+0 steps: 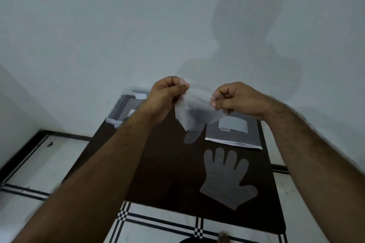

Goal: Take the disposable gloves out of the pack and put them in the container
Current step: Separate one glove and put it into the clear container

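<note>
My left hand (166,94) and my right hand (235,98) are raised above the dark table (162,173), each pinching an edge of a thin clear disposable glove (194,116) that hangs between them, one finger dangling down. A second clear glove (227,179) lies flat on the table, fingers pointing away from me. The grey gloves pack (235,130) with a white label lies at the table's far right, partly behind my right hand. A clear plastic container (126,104) stands at the far left corner, partly hidden by my left forearm.
The table stands against a pale wall. White floor tiles with black stripes and checkered bands (158,223) lie around it. A foot shows at the bottom edge (223,237).
</note>
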